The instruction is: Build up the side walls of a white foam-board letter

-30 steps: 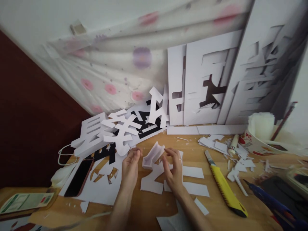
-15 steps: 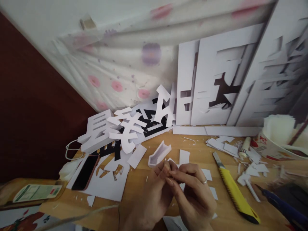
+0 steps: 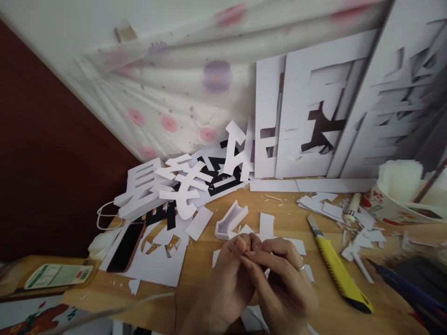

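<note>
Low in the middle of the head view, my left hand (image 3: 228,279) and my right hand (image 3: 284,277) meet fingertip to fingertip above the wooden table (image 3: 195,265). Both are closed in a pinch, and whatever they hold is hidden behind the fingers. A ring (image 3: 301,264) sits on one right finger. Just beyond the fingertips lies a small white channel-shaped foam board piece (image 3: 232,221). Flat white offcuts (image 3: 267,224) surround the hands. To their right rests a yellow utility knife (image 3: 337,265) with its blade out.
Cut white characters (image 3: 188,186) are heaped at back left, near a phone (image 3: 126,246) on a white sheet. Cut-out boards (image 3: 296,158) lean on the wall. On the right are a paper bowl (image 3: 391,204), scraps and a blue pointed tool (image 3: 405,288). A labelled bottle (image 3: 57,275) lies left.
The fingers stay pinched together in nearly the same pose. The view has shifted slightly, and a little more of the white offcuts shows around the hands.
</note>
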`<action>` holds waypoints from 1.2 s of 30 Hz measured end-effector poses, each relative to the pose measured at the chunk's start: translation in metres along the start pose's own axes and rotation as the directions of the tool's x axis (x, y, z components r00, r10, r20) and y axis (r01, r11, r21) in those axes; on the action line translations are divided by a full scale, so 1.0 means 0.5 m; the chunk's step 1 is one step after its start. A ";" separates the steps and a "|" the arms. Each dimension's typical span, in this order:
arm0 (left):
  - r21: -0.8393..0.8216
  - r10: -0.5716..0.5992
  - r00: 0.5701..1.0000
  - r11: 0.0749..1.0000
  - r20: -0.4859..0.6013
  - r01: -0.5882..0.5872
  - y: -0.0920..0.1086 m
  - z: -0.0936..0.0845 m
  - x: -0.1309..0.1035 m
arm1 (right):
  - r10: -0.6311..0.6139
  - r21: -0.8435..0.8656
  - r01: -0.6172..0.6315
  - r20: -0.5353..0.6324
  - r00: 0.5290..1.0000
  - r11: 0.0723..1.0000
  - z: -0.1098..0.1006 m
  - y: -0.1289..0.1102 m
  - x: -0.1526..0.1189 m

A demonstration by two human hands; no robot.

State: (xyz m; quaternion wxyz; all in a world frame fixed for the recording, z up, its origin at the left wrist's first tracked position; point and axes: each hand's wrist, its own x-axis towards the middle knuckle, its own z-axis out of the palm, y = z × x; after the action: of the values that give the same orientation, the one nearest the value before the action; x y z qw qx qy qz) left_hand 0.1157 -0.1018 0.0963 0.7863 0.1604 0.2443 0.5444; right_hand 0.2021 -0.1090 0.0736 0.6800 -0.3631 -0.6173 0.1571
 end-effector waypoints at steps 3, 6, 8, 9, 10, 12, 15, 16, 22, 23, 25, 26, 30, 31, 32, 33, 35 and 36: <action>0.028 0.006 1.000 1.000 -0.014 -0.006 -0.001 0.001 0.000 | 0.025 0.007 -0.025 -0.022 0.999 1.000 0.004 -0.004 0.005; 0.029 0.011 1.000 1.000 0.004 -0.011 -0.002 0.000 0.002 | 0.029 0.007 -0.029 -0.033 0.999 1.000 0.007 -0.006 0.008; 0.013 0.002 1.000 1.000 -0.003 -0.002 -0.003 -0.002 0.003 | 0.019 0.004 -0.019 -0.029 0.999 1.000 0.007 -0.005 0.008; 0.003 -0.005 1.000 1.000 -0.008 0.005 -0.003 -0.003 0.004 | 0.015 -0.001 -0.015 -0.022 1.000 1.000 0.006 -0.004 0.007; -0.005 -0.012 1.000 1.000 -0.011 0.012 -0.003 -0.004 0.004 | 0.014 -0.007 -0.014 -0.011 1.000 1.000 0.005 -0.004 0.006; -0.017 -0.019 1.000 1.000 -0.007 0.019 -0.003 -0.006 0.003 | 0.029 -0.012 -0.029 0.003 1.000 1.000 0.003 -0.003 0.004; -0.036 -0.007 1.000 0.999 0.002 0.007 -0.001 -0.005 -0.002 | 0.052 0.016 -0.052 0.017 0.998 0.999 -0.002 -0.003 0.006; -0.039 -0.004 1.000 0.999 0.001 0.004 0.000 -0.004 -0.004 | 0.057 0.028 -0.057 0.022 0.998 0.998 -0.005 -0.003 0.009; -0.017 0.003 0.994 1.000 -0.105 -0.005 0.002 0.000 -0.014 | 0.027 -0.091 -0.011 0.177 0.984 0.996 -0.031 -0.013 0.031; -0.006 0.008 0.993 1.000 -0.121 -0.009 0.001 0.001 -0.015 | 0.014 -0.118 0.009 0.193 0.981 0.993 -0.035 -0.015 0.033; 0.023 0.028 0.989 0.999 -0.143 -0.024 0.000 0.002 -0.016 | -0.008 -0.153 0.039 0.202 0.979 0.988 -0.041 -0.019 0.035; 0.039 0.042 0.987 0.999 -0.158 -0.036 -0.001 0.003 -0.016 | -0.016 -0.164 0.051 0.207 0.978 0.985 -0.045 -0.020 0.034; 0.104 0.092 0.975 0.992 -0.204 -0.072 -0.003 0.003 -0.019 | -0.047 -0.228 0.113 0.275 0.960 0.967 -0.059 -0.014 0.019; 0.120 0.098 0.972 0.990 -0.212 -0.073 -0.004 0.003 -0.019 | -0.059 -0.244 0.135 0.297 0.953 0.960 -0.062 -0.012 0.015; 0.135 0.102 0.970 0.988 -0.219 -0.073 -0.003 0.004 -0.020 | -0.067 -0.256 0.152 0.313 0.947 0.955 -0.064 -0.009 0.011; 0.146 0.106 0.969 0.986 -0.225 -0.074 -0.003 0.005 -0.021 | -0.073 -0.264 0.164 0.322 0.944 0.951 -0.065 -0.007 0.009; 0.149 0.111 0.966 0.986 -0.234 -0.077 -0.002 0.007 -0.022 | -0.078 -0.267 0.169 0.321 0.944 0.949 -0.064 -0.006 0.009; 0.141 0.113 0.966 0.987 -0.231 -0.081 -0.002 0.009 -0.022 | -0.077 -0.265 0.164 0.312 0.947 0.950 -0.062 -0.007 0.011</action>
State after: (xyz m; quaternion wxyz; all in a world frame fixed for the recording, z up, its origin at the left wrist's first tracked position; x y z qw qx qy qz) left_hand 0.1157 -0.1122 0.1018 0.7115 0.1566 0.3639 0.5804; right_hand 0.2318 -0.1170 0.0809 0.5275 -0.3914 -0.7501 0.0761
